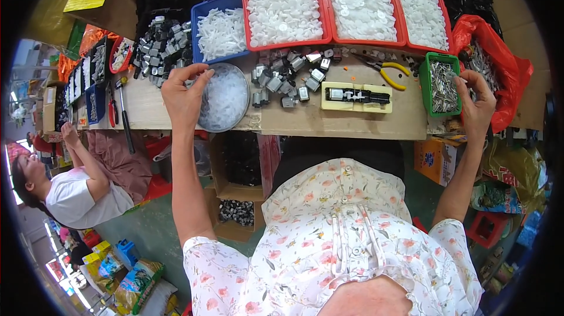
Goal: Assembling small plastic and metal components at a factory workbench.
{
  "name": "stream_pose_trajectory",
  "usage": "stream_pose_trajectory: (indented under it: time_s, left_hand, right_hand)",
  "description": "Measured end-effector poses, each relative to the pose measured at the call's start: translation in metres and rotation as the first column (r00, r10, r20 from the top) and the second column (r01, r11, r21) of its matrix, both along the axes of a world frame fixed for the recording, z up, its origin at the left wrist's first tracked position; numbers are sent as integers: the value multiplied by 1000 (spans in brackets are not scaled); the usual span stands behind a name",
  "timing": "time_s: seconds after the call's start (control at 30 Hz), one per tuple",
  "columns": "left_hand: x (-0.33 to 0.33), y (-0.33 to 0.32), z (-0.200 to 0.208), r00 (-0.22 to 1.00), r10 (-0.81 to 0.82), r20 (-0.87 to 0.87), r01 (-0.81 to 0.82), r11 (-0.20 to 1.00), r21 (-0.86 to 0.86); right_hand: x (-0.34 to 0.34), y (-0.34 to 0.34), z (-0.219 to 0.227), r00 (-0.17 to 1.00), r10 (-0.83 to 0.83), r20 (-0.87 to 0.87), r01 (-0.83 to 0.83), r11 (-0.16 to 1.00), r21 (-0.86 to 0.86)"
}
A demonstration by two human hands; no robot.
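My left hand (183, 95) is at the left edge of a round bowl (247, 99) of small translucent white pieces (222, 101). Its thumb and forefinger are pinched; what lies between them is too small to make out. On the right, my right hand (479, 101) pinches at the side of a green tray (430, 89) of thin metal pins (442, 88). Whatever those fingertips hold cannot be made out. Between the hands, a black part with a small silver motor (337, 94) rests in a cream block (356, 108).
Small motors (273, 81) lie loose behind the block, beside yellow-handled pliers (392, 75). Red trays (323, 38) and a blue tray (200, 51) of white plastic parts line the back. A hammer (125, 116) lies left; another person (88, 186) sits there. A red bag (517, 92) stands right.
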State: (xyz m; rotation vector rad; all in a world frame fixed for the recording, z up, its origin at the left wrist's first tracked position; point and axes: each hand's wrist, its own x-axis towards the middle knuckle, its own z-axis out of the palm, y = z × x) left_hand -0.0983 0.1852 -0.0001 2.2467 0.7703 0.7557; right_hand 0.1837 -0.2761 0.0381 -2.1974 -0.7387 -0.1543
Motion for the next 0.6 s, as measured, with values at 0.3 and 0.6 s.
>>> stream_pose_trajectory:
  time_s: [0.3, 0.6]
  left_hand:
    - [25, -74, 23, 932, 92, 352, 172, 742, -649]
    - [69, -150, 15, 873, 68, 483, 445, 296, -845]
  right_hand:
    - [-64, 86, -11, 853, 401, -335, -249, 876, 414]
    - [-85, 114, -27, 705, 584, -403, -229, 725, 650]
